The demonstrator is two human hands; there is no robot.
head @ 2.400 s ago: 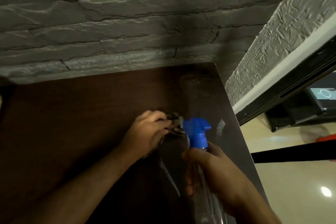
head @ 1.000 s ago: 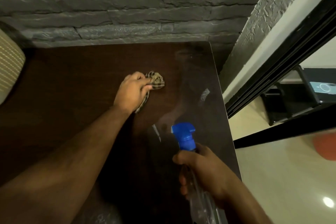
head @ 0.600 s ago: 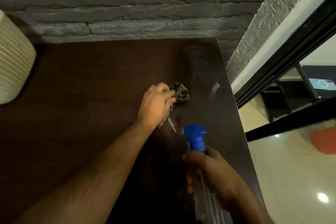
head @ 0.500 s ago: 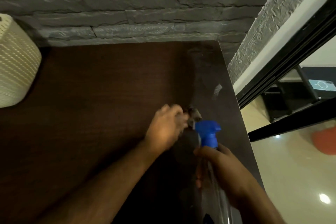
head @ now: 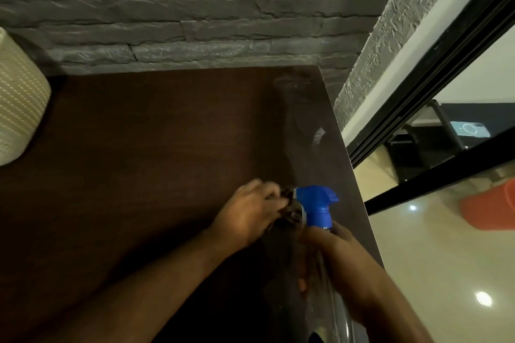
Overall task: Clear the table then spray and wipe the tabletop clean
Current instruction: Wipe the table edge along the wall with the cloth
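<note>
A bunched cloth (head: 289,207) is gripped in the left hand (head: 250,216) and pressed on the tabletop (head: 156,147) near its right edge; the spray bottle (head: 317,207) is grasped by the right hand (head: 338,255). Wiping appears underway; unwiped stretches toward the basket (head: 19,106) probably come next.

Cream woven basket (head: 19,103) at left; grey stone wall (head: 195,8) behind.

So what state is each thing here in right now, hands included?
Left hand: closed on the cloth, pressing it to the tabletop.
Small dark checked cloth: bunched up, mostly hidden by the hand.
Right hand: wrapped around the bottle's neck.
Clear spray bottle with blue trigger head: held above the table, nozzle pointing right.
Dark brown wooden tabletop: faint sheen near its right edge.
Cream woven basket: standing at far left.
</note>
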